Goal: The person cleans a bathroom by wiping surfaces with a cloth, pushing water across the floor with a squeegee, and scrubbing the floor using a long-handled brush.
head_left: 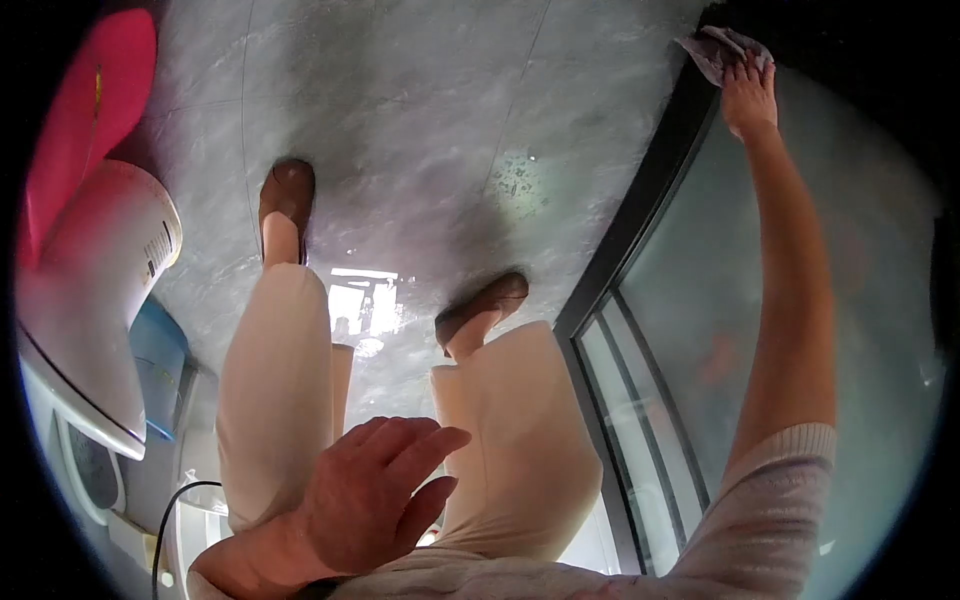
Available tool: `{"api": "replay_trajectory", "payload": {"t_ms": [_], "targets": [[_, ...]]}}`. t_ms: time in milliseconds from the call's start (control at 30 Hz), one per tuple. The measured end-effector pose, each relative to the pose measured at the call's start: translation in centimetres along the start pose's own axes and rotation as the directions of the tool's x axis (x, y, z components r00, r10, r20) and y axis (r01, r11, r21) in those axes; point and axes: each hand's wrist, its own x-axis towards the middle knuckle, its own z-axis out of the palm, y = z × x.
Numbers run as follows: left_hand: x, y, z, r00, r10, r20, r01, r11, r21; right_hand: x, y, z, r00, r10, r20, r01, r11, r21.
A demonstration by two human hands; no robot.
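At the upper right, my right arm reaches far out and my right hand presses a crumpled greyish-pink cloth with its fingers. The cloth lies against the dark frame at the end of a frosted glass panel. My left hand hangs in front of my body, over my light trousers. Its fingers are loosely bent, the thumb stands apart from them, and nothing shows in it.
Grey marbled floor tiles bear water drops and a bright reflection. My feet wear brown slippers. To the left are a pink object, a white toilet-like fixture and a blue bin. A black cable curves at the lower left.
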Motion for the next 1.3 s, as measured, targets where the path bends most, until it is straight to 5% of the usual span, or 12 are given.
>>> {"api": "replay_trajectory", "payload": {"t_ms": [67, 267, 533, 600, 667, 733, 900, 933, 1033, 1133, 1200, 1300], "targets": [[0.2, 0.0, 0.4, 1.0, -0.006, 0.006, 0.006, 1.0, 0.008, -0.6, -2.0, -0.1, 0.987, -0.064, 0.149, 0.069, 0.997, -0.032], [0.2, -0.2, 1.0, 1.0, -0.002, 0.008, 0.002, 1.0, -0.014, -8.5, -9.8, 1.4, 0.98, -0.062, 0.19, 0.063, 0.998, -0.001], [-0.8, -1.3, 1.0, 0.999, 0.023, 0.028, -0.022, 0.999, -0.032, -24.0, -20.1, 5.7, 0.883, -0.383, 0.271, 0.318, 0.914, 0.254], [-1.1, -1.4, 0.7, 0.999, 0.02, 0.031, -0.019, 0.999, -0.032, -28.7, -23.3, 8.3, 0.834, -0.476, 0.279, 0.382, 0.863, 0.331], [-1.4, -1.5, 0.6, 1.0, 0.001, 0.027, -0.001, 1.0, -0.025, -32.6, -24.2, 6.7, 0.628, -0.644, 0.438, 0.51, 0.765, 0.393], [-1.7, -1.7, 0.7, 1.0, 0.004, 0.027, -0.004, 1.0, -0.011, -40.3, -29.5, 11.6, 0.761, -0.516, 0.393, 0.333, 0.831, 0.446], [-1.8, -2.7, 1.8, 0.999, 0.014, 0.042, -0.016, 0.999, 0.045, -46.3, -25.5, 4.5, 0.443, -0.709, 0.549, 0.239, 0.683, 0.69], [-1.8, -2.9, 2.0, 0.999, 0.011, 0.039, -0.013, 0.998, 0.053, -48.5, -25.2, 4.2, 0.587, -0.669, 0.456, 0.267, 0.692, 0.67], [-2.4, -4.2, 2.7, 1.0, 0.018, -0.003, -0.018, 0.993, 0.113, -52.8, -23.9, 2.4, 0.608, -0.651, 0.455, 0.042, 0.598, 0.8], [-2.3, -6.2, 3.4, 0.999, 0.015, -0.046, -0.007, 0.986, 0.165, -58.0, -22.0, -0.5, 0.556, -0.61, 0.564, -0.309, 0.478, 0.822], [-2.0, -7.8, 3.7, 0.999, -0.017, -0.049, 0.028, 0.975, 0.22, -61.0, -20.0, -2.6, 0.532, -0.669, 0.518, -0.317, 0.41, 0.855], [-0.7, -10.7, 4.5, 0.993, -0.118, -0.02, 0.117, 0.924, 0.364, -65.0, -14.8, -6.0, 0.494, -0.603, 0.626, -0.586, 0.301, 0.752]]}}
